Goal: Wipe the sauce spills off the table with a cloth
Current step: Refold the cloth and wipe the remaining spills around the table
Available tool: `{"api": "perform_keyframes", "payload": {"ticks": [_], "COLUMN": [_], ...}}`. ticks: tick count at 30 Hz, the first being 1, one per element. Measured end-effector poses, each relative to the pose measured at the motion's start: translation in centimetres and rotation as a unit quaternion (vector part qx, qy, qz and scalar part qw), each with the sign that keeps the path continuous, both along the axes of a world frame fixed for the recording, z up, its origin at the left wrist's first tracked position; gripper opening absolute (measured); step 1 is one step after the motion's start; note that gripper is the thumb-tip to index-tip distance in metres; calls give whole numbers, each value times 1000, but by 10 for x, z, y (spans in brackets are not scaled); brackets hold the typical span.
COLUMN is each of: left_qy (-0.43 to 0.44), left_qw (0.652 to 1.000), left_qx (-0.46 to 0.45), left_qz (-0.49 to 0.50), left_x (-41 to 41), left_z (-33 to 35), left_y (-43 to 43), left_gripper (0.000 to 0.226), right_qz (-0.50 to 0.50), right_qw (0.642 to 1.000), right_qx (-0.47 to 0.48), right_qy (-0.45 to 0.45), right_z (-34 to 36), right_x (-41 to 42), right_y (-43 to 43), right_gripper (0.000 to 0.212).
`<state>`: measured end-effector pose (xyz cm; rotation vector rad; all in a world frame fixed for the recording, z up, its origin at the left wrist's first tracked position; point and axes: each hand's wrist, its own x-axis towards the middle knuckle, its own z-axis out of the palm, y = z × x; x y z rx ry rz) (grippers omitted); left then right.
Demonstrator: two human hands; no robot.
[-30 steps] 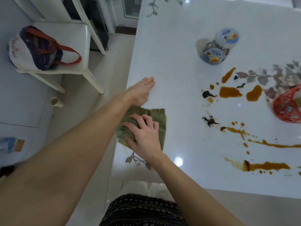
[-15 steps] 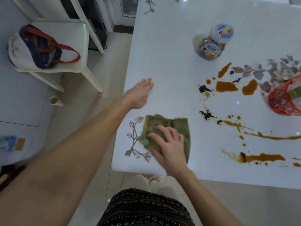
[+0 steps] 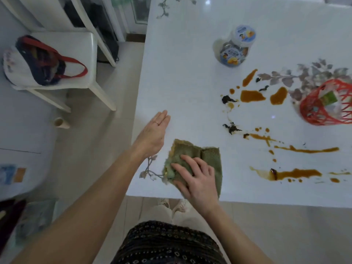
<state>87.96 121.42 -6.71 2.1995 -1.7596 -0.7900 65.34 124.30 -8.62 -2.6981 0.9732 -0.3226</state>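
shifted rightward, right hand [image 3: 194,176] presses flat, fingers spread, on cloth [image 3: 192,161]; left hand [image 3: 154,133] hovers open.

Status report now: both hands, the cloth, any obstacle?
Right hand flat on green cloth. Left hand open, empty. Sauce spills unwiped. Red basket near them.

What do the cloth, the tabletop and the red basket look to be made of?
Cloth: green terry or microfibre, by its fuzzy, matte pile. Tabletop: glossy white, perhaps glass or lacquer, with lamp glints and a printed leaf pattern. Red basket: most likely moulded plastic, an open lattice of thin uniform struts.
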Motion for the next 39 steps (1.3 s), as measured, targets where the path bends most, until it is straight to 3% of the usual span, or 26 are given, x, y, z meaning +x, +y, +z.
{"api": "perform_keyframes", "payload": {"ticks": [6,12,17,21,25,30,35,39], "left_qy": [-16,-65,-72,-73,-59,-62,-57,-50], "left_qw": [1000,996,994,993,993,994,994,994], "left_qx": [-6,41,69,83,87,75,84,80], "left_qz": [9,37,55,44,46,54,50,58], "left_x": [-8,-24,-38,-39,-41,-40,-39,-39], "left_z": [-1,1,3,2,2,2,2,3], "left_y": [8,12,12,12,11,10,8,9], "left_gripper": [56,60,68,74,91,92,88,86], "right_qz": [-198,-29,-257,-104,-188,-88,-96,-180], "right_qw": [979,999,964,992,979,995,991,977], "right_qx": [33,-14,70,72,75,35,29,53], "right_qy": [-33,-11,-11,11,-5,13,89,105], "right_z": [5,2,9,12,9,6,13,10], "right_x": [-11,0,34,37,58,118,169,152], "right_y": [-20,-26,-69,-77,-110,-135,-191,-222], "right_gripper": [35,29,36,55,56,42,46,50]}}
